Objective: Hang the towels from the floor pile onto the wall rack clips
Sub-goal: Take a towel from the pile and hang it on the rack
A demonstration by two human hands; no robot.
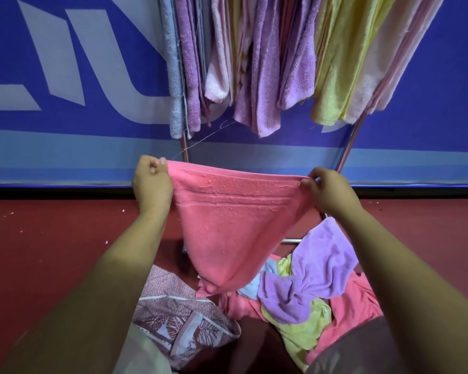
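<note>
- Head view: I see my left hand (152, 182) and right hand (330, 190), each pinching a top corner of a pink towel (233, 217) stretched between them, below the rack (349, 147).
- Its lower end hangs down to the floor pile (308, 292).
- I judge it soft, light and floppy; a grip at both corners should hold the edge flat for the clips, which are out of sight.

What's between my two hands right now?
The head view shows the pink towel, top edge stretched from the left hand to the right hand, each pinching a corner.
</note>
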